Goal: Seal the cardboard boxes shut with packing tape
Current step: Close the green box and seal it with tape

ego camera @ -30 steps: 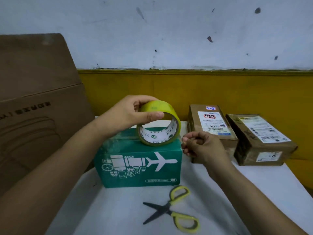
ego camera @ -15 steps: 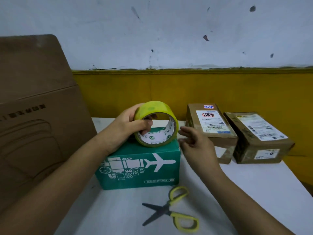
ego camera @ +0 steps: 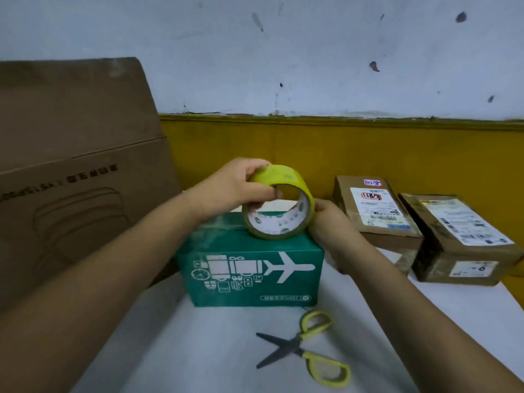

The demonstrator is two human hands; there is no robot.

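Right over the green box [ego camera: 249,275], the left hand [ego camera: 226,191] is gripping the tape roll [ego camera: 283,177], thumb curling through the hole and fingers wrapping over the yellow top. The roll is standing on edge, its open side facing the camera and its lower rim meeting the box top; whether it is touching the box is not clear. The right hand [ego camera: 330,226] is pressing against the roll's right side with the thumb on the outer band. Its fingertips are hiding behind the roll, so whether it is pinching anything cannot be told. The green box is sitting on the white table [ego camera: 184,358] with its flaps down. Scissors [ego camera: 303,347] with yellow handles are lying open just in front of it. Two brown parcels [ego camera: 374,214] [ego camera: 459,242] with labels are sitting side by side to the right, and a large cardboard box [ego camera: 73,165] is standing at the left.
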